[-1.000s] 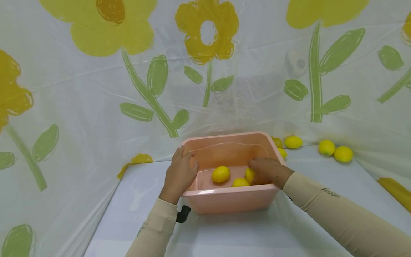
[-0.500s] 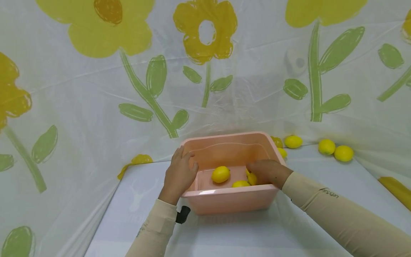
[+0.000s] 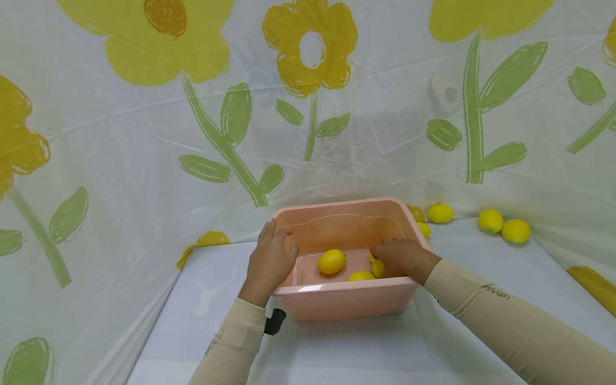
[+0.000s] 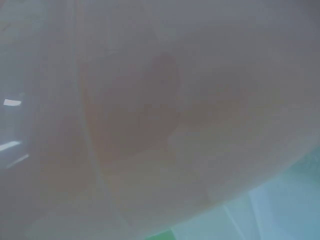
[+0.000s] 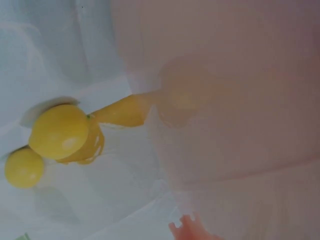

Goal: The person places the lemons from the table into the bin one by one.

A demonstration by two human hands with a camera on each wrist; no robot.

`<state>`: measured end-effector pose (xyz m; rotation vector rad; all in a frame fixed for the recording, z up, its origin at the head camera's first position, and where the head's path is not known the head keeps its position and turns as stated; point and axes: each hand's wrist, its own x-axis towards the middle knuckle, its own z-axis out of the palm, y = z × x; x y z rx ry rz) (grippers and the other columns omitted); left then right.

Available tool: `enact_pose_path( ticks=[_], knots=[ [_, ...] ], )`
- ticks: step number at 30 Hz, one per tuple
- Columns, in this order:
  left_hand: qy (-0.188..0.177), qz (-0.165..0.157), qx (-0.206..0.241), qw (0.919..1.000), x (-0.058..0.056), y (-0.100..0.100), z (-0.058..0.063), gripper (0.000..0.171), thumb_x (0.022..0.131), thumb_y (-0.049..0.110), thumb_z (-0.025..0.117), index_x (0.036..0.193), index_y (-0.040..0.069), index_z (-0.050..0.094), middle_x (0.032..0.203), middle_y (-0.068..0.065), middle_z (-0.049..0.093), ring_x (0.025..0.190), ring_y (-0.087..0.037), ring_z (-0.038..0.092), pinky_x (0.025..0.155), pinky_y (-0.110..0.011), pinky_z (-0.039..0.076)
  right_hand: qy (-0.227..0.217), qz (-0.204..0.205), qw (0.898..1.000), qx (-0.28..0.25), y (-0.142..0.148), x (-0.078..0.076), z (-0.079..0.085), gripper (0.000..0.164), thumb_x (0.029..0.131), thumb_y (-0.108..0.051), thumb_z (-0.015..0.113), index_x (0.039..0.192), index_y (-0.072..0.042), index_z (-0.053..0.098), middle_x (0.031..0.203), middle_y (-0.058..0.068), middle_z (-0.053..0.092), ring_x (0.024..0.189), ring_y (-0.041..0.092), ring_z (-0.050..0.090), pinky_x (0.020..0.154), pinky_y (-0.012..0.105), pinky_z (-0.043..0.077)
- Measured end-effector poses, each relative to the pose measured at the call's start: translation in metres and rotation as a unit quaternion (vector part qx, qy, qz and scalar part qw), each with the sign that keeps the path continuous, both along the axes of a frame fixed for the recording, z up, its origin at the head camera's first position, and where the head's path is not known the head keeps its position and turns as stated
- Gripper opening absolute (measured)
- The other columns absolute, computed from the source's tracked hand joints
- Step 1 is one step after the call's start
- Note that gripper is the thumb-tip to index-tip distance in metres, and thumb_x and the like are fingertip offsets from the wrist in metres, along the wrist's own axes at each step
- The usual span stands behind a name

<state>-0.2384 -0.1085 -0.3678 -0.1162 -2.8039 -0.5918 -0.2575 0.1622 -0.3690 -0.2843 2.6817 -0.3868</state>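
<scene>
Nearest, at the bottom, is the white tabletop (image 3: pixel 346 355), crossed by the left sleeve (image 3: pixel 226 339) from 7 o'clock and the right sleeve (image 3: pixel 510 321) from 4 o'clock, hours read from the middle of the pink basin (image 3: pixel 346 300) with 12 at its far side. At 8 o'clock a black object (image 3: pixel 275 321) shows beside the left wrist, just outside the basin.

Within the basin, the front lemon (image 3: pixel 361 276) lies at 5 o'clock, partly hidden by the near rim. Between 3 and 4 o'clock the right hand (image 3: pixel 401 258) reaches inside, its fingers curled round the gripped lemon (image 3: pixel 378 269), mostly covered by them. The loose lemon (image 3: pixel 331 261) rests on the basin floor towards 9 o'clock. The left hand (image 3: pixel 270 261) rests on the rim at 9 o'clock; I cannot tell whether it clasps the wall, and the left wrist view is only a pinkish haze.

Beyond, at 2 o'clock, one lemon (image 3: pixel 423 229) peeks past the basin wall, with another lemon (image 3: pixel 440 213) just behind it. Nearer 3 o'clock, well apart from the basin, a lemon pair (image 3: pixel 515 231) sits side by side. Farthest, at 12 o'clock, hangs a flower-printed curtain (image 3: pixel 375 123).
</scene>
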Motion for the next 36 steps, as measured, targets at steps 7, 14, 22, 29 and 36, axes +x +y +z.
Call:
enact_pose_path(
  ticks=[7, 14, 22, 29, 36],
  knots=[
    [-0.001, 0.002, -0.001, 1.0, 0.0, 0.0, 0.0, 0.036, 0.088, 0.031, 0.051, 0.121, 0.017, 0.059, 0.149, -0.013, 0.03, 0.139, -0.028, 0.026, 0.091, -0.055, 0.045, 0.09, 0.103, 0.987, 0.085, -0.002, -0.005, -0.002, 0.022, 0.077, -0.027, 0.068, 0.095, -0.016, 0.062, 0.077, -0.004, 0.057, 0.071, 0.016, 0.05, 0.071, 0.032, 0.048],
    [0.0, 0.001, -0.003, 1.0, 0.001, 0.0, 0.001, 0.036, 0.088, 0.031, 0.052, 0.12, 0.015, 0.059, 0.149, -0.013, 0.03, 0.139, -0.028, 0.026, 0.091, -0.055, 0.045, 0.15, 0.093, 0.981, 0.078, -0.004, -0.008, -0.005, 0.032, 0.08, -0.031, 0.066, 0.109, -0.016, 0.063, 0.092, -0.001, 0.062, 0.08, 0.018, 0.052, 0.083, 0.038, 0.049],
    [-0.004, 0.002, 0.0, 1.0, 0.001, 0.001, 0.0, 0.037, 0.088, 0.031, 0.052, 0.121, 0.016, 0.059, 0.148, -0.013, 0.031, 0.138, -0.028, 0.026, 0.092, -0.055, 0.045, 0.33, 0.092, 0.939, 0.032, -0.003, -0.007, 0.002, 0.039, 0.081, -0.033, 0.066, 0.116, -0.015, 0.059, 0.111, 0.005, 0.063, 0.105, 0.023, 0.056, 0.1, 0.046, 0.042],
    [-0.003, 0.002, -0.009, 1.0, 0.0, 0.002, 0.0, 0.038, 0.089, 0.032, 0.051, 0.122, 0.015, 0.059, 0.148, -0.013, 0.031, 0.138, -0.027, 0.027, 0.093, -0.053, 0.045, 0.501, 0.056, 0.859, -0.091, 0.011, -0.005, 0.012, 0.03, 0.08, -0.02, 0.065, 0.109, -0.011, 0.061, 0.105, 0.005, 0.064, 0.101, 0.025, 0.054, 0.092, 0.045, 0.039],
    [0.004, 0.003, -0.016, 0.9999, 0.004, 0.002, 0.001, 0.038, 0.088, 0.032, 0.051, 0.121, 0.015, 0.059, 0.147, -0.014, 0.032, 0.138, -0.028, 0.028, 0.09, -0.053, 0.046, 0.513, -0.002, 0.85, -0.116, 0.045, -0.016, 0.014, 0.024, 0.083, -0.018, 0.062, 0.105, -0.008, 0.062, 0.101, 0.011, 0.064, 0.093, 0.03, 0.054, 0.083, 0.05, 0.039]
  ],
)
